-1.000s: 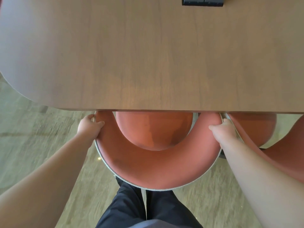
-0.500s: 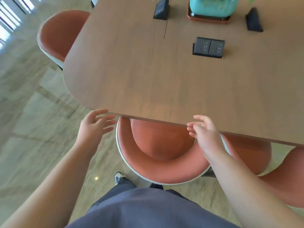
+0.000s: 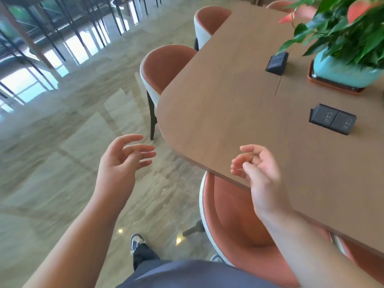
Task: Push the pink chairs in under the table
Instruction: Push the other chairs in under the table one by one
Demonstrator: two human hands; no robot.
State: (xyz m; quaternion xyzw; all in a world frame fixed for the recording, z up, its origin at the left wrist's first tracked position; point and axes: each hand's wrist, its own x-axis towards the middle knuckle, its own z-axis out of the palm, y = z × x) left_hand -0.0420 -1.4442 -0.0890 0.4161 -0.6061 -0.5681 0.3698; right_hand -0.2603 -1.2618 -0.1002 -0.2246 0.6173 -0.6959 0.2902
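Note:
A pink chair [image 3: 230, 221] with a white outer shell sits pushed in under the near edge of the brown wooden table [image 3: 239, 113]. Two more pink chairs stand at the table's left end, one nearer [image 3: 164, 65] and one farther [image 3: 207, 21], both partly under the tabletop. My left hand [image 3: 122, 163] hovers over the floor with fingers spread and relaxed, holding nothing. My right hand [image 3: 259, 169] hangs above the table edge with fingers loosely curled, empty. Neither hand touches a chair.
On the table stand a teal plant pot [image 3: 340, 69] with green leaves on a red tray, and two black socket boxes [image 3: 332, 121] [image 3: 277, 62]. Glossy stone floor [image 3: 62, 163] lies to the left. My foot [image 3: 136, 243] is on the floor beside the near chair's leg.
Both hands let go of the near chair's backrest and lifted away. The view swung left and up, bringing the chairs at the table's left end into sight.

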